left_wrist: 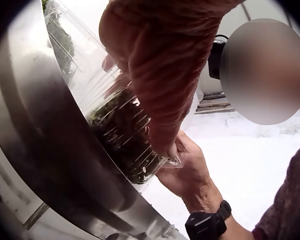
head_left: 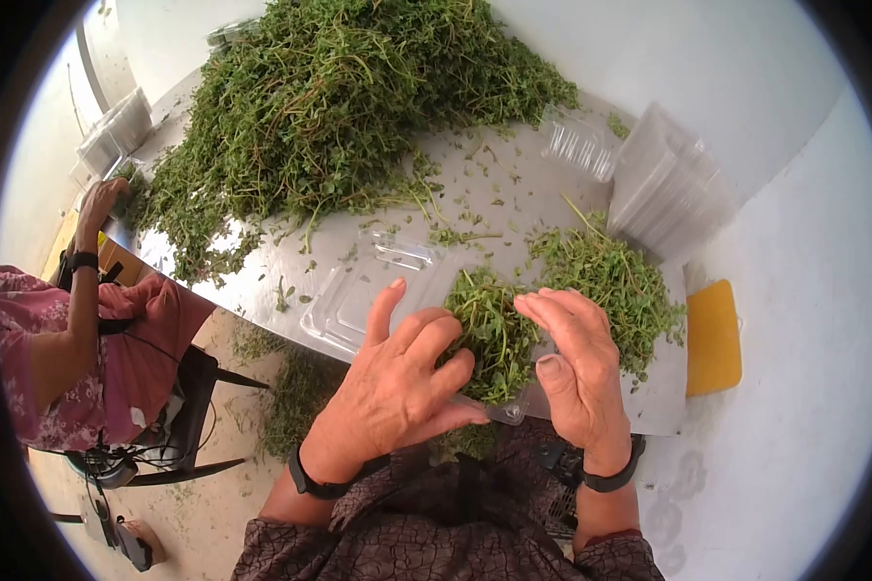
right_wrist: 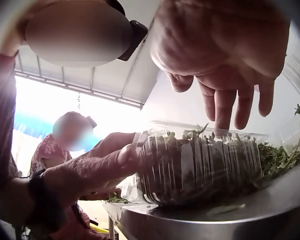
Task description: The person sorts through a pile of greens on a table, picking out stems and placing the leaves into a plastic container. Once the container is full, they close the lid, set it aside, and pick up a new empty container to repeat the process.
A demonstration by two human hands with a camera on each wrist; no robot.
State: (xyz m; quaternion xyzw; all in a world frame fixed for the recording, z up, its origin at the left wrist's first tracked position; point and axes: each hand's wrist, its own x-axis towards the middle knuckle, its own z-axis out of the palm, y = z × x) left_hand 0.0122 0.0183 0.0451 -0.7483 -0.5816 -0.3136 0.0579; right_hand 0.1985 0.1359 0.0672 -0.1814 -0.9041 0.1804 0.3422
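Note:
A clear plastic clamshell container (right_wrist: pixel 200 167) filled with leafy green sprigs (head_left: pixel 494 334) sits at the near table edge, its clear lid (head_left: pixel 337 302) folded open to the left. My left hand (head_left: pixel 388 378) holds the container's near left corner, thumb along the front wall and bent fingers at the greens; the index finger points away. Over the right side hovers my right hand (head_left: pixel 581 363), its fingers fairly straight and reaching down to the greens at the rim. Ridged walls of the container show in both wrist views.
A huge heap of greens (head_left: pixel 358 107) covers the back of the metal table (head_left: pixel 470 203). A smaller pile (head_left: pixel 610 290) lies right, beside stacked clear containers (head_left: pixel 669 184). A yellow board (head_left: pixel 713 339) stands at the right. Another person (head_left: pixel 77 349) sits at the left.

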